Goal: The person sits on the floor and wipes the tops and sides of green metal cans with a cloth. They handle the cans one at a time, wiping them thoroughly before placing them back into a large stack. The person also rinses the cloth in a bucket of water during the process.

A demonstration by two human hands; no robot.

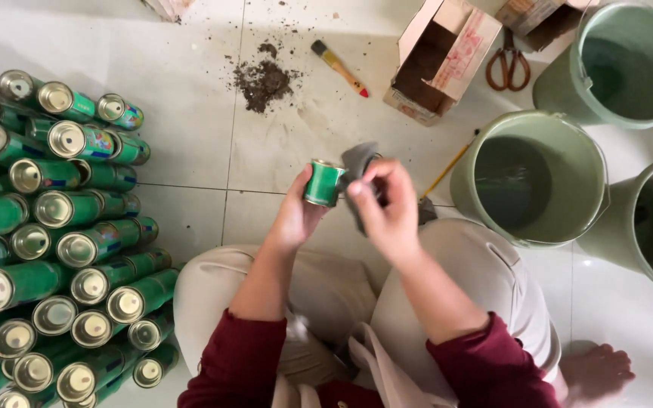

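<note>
Left hand (296, 215) grasps green can (323, 183); right hand (388, 205) pinches grey cloth (358, 162) against it. Risk: can slipping onto floor (190, 128), grip being light.

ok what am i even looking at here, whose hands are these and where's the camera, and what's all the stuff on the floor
There is no machine here. A person sits on a tiled floor, and the single picture comes from a camera worn on their head, looking down at their own hands and knees.

The left hand holds a small green can. The right hand presses a grey cloth against that can.

On the person's left lies a big pile of green cans, stacked on their sides. On the right stand three pale green buckets. Farther ahead are a small heap of dirt, a paintbrush, an open cardboard box and a pair of scissors. A second brush with a thin handle lies beside the nearest bucket.
</note>
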